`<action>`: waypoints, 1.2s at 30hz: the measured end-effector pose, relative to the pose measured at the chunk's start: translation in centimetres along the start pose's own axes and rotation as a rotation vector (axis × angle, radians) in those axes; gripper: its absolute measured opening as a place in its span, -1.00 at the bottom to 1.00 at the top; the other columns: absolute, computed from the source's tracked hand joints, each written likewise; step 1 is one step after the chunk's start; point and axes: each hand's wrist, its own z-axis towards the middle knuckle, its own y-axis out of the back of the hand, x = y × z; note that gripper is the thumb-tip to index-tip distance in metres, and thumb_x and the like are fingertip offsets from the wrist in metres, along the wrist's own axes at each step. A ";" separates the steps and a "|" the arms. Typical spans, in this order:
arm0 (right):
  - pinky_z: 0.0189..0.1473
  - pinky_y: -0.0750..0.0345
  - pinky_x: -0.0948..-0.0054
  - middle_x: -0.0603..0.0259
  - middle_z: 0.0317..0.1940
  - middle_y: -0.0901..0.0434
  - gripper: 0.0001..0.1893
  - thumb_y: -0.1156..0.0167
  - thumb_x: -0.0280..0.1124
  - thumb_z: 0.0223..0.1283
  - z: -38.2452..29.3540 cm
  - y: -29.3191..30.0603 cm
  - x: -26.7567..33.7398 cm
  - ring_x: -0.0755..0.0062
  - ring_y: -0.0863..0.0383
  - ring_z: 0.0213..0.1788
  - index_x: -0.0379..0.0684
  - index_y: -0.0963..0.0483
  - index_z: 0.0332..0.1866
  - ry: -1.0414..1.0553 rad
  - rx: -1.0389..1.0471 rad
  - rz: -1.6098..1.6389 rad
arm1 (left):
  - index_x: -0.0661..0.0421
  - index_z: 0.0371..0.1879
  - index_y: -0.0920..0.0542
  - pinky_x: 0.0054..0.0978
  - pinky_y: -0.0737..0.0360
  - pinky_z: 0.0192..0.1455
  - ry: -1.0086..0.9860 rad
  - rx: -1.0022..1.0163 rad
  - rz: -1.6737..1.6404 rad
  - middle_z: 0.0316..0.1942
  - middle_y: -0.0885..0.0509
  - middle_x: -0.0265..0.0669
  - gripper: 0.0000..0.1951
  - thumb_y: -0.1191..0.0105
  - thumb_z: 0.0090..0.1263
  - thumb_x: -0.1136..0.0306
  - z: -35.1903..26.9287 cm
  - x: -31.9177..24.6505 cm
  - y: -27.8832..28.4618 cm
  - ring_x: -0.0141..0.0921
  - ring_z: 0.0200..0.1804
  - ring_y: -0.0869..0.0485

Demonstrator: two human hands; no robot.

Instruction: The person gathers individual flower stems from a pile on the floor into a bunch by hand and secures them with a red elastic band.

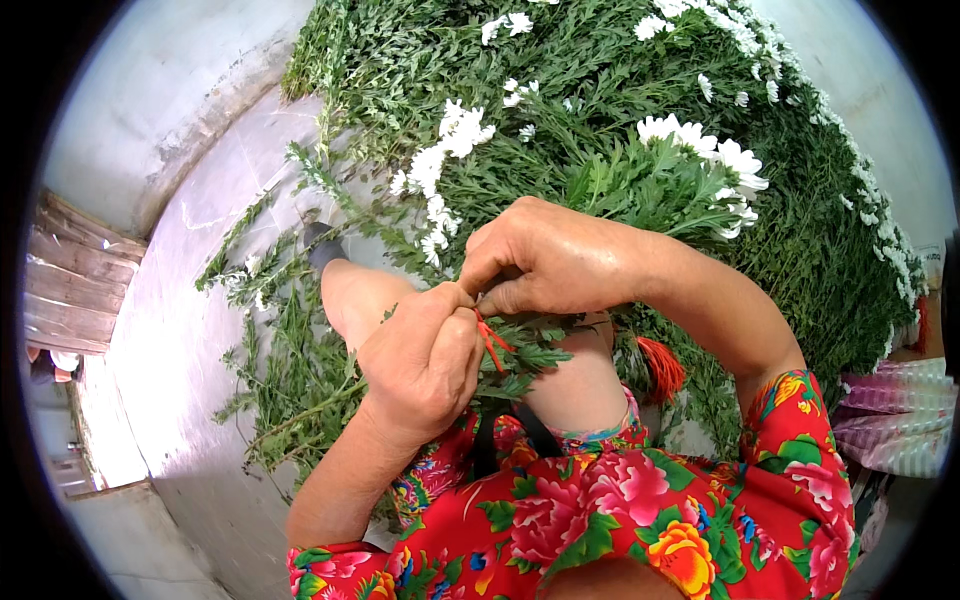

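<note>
A bunch of white chrysanthemums point(705, 150) lies across the lap, its leafy stems running under my right forearm. At the stems, my left hand point(424, 356) is closed around the bundle, with cut leafy ends showing to its lower left. My right hand point(529, 259) meets it from above, thumb and forefinger pinching a red tie point(491, 337) whose loose ends hang over green leaves. The exact pinch point is partly hidden by my fingers. Right of the knee hangs a bundle of red ties point(661, 369).
A large heap of leafy chrysanthemum stems point(585, 67) spreads ahead and right, along the wall. Loose stems point(292, 352) lie on the floor at left. Wooden boards point(79, 274) stand at far left. A striped pink and white cloth point(896, 420) is at far right.
</note>
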 end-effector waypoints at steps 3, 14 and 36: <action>-0.15 -0.61 0.21 -0.09 -0.33 -0.70 -0.80 -0.33 -0.50 0.06 0.0 -0.5 -0.5 -0.04 -0.73 -0.26 -0.29 -0.67 -0.19 0.018 -0.028 0.044 | 0.20 -0.30 -0.56 -0.36 -0.61 -0.39 0.032 -0.035 0.002 -0.34 -0.66 -0.18 -0.73 -0.29 0.06 0.74 -0.2 0.0 -0.2 -0.24 -0.40 -0.68; -0.23 -0.57 0.05 0.01 -0.41 -0.57 -0.94 -0.26 -0.58 0.03 -0.8 -2.7 0.4 -0.12 -0.65 -0.27 -0.27 -0.54 -0.37 0.010 -0.185 -0.347 | 0.21 -0.32 -0.58 -0.34 -0.61 -0.36 0.089 0.047 -0.006 -0.35 -0.63 -0.16 -0.77 -0.25 0.09 0.75 -0.4 -1.0 0.5 -0.19 -0.38 -0.67; -0.44 -0.58 0.16 0.26 -0.36 -0.50 -0.78 -0.30 -0.27 -0.01 -6.4 -5.2 1.4 0.16 -0.62 -0.35 -0.13 -0.44 -0.37 0.488 -0.908 -0.421 | 0.26 0.41 -0.37 -0.31 -0.57 0.21 0.592 0.987 -0.138 0.17 -0.61 0.00 -0.26 -0.37 0.19 0.50 0.2 0.4 3.8 -0.13 0.19 -0.61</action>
